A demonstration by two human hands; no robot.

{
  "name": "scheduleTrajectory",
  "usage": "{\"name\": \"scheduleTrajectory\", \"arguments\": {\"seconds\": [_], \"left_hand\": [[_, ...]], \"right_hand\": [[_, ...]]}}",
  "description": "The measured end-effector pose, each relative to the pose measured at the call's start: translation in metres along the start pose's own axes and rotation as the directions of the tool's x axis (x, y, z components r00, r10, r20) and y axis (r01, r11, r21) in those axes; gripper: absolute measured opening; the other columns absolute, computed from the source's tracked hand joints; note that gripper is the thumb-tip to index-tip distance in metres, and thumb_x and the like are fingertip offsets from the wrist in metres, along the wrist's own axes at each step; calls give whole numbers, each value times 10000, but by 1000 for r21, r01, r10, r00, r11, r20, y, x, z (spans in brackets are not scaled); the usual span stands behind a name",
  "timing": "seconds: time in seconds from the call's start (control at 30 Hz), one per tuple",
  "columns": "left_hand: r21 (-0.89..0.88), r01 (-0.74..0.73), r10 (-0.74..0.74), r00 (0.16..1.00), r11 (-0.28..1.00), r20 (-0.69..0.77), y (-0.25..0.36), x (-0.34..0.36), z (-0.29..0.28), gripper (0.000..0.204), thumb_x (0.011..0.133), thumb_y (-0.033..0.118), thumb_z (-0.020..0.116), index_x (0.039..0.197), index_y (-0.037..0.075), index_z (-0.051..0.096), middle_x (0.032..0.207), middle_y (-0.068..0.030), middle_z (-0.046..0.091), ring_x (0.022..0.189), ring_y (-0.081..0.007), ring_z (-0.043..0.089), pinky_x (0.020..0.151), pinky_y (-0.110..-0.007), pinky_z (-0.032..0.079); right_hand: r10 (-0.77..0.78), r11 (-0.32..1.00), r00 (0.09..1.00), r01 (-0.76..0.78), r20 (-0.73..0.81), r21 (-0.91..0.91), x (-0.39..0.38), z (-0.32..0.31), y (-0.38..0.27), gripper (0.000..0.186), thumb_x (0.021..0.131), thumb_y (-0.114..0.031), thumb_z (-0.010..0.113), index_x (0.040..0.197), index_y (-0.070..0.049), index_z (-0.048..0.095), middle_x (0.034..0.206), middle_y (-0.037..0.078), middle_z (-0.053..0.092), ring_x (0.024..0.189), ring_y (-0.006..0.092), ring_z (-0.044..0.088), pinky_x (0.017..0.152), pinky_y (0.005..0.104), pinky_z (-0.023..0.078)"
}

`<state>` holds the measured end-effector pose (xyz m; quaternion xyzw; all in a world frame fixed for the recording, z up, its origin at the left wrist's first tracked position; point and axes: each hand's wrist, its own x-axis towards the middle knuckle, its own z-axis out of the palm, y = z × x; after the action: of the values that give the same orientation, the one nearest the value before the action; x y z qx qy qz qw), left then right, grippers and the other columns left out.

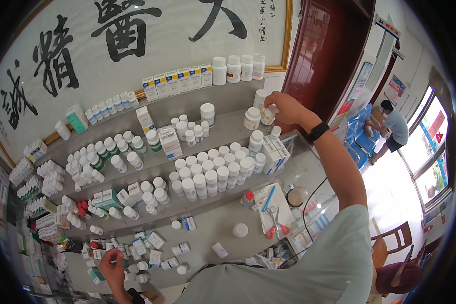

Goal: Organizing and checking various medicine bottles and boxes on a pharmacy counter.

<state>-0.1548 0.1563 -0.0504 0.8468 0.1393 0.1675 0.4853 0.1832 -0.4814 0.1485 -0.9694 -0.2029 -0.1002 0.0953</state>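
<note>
On the right end of a grey shelf, my right hand [285,108] is closed round the top of a squat white pill bottle [268,117]. A similar white bottle [252,119] stands just left of it, and a taller one [260,98] is right behind. At the lower left, my left hand [113,266] hovers over the counter with its fingers loosely curled and slightly apart; nothing shows in it. Close to that hand lie tipped white bottles [170,263] and small medicine boxes [156,240].
Stepped shelves carry rows of white bottles [210,181] and medicine boxes [177,82]. On the counter are scissors [274,223] with red handles, a blue pen [269,198] and a red-capped jar [248,198]. Blue chairs [358,138] and another person [394,126] are at the far right.
</note>
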Motion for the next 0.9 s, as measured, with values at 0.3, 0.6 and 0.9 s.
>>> {"name": "scheduleTrajectory", "arguments": {"seconds": [0.3, 0.6, 0.9], "left_hand": [[31, 38, -37, 998, 999, -41, -7, -4, -3, 183, 888, 53, 726, 1051, -26, 698, 888, -52, 713, 824, -125, 655, 788, -290, 528], [36, 24, -23, 999, 999, -22, -6, 0, 0, 201, 873, 35, 740, 1061, -27, 702, 877, -61, 716, 813, -132, 665, 772, -288, 532], [32, 42, -42, 999, 999, 10, 6, 2, 3, 152, 896, 73, 721, 1017, -17, 701, 876, -18, 697, 817, -105, 628, 789, -278, 511]], "right_hand": [[28, 999, 999, -29, -22, -14, 0, 6, -9, 414, 742, 102, 656, 1097, -103, 716, 1122, 162, 596, 1073, 383, 621, 921, 436, 523], [38, 999, 997, -36, -69, 28, 1, 2, 0, 164, 799, -109, 723, 952, -55, 751, 986, 172, 661, 973, 372, 654, 867, 437, 536], [45, 999, 991, -42, -124, 27, -1, 5, 7, 122, 772, -105, 707, 863, -38, 754, 930, 181, 703, 934, 368, 680, 846, 445, 551]]}}
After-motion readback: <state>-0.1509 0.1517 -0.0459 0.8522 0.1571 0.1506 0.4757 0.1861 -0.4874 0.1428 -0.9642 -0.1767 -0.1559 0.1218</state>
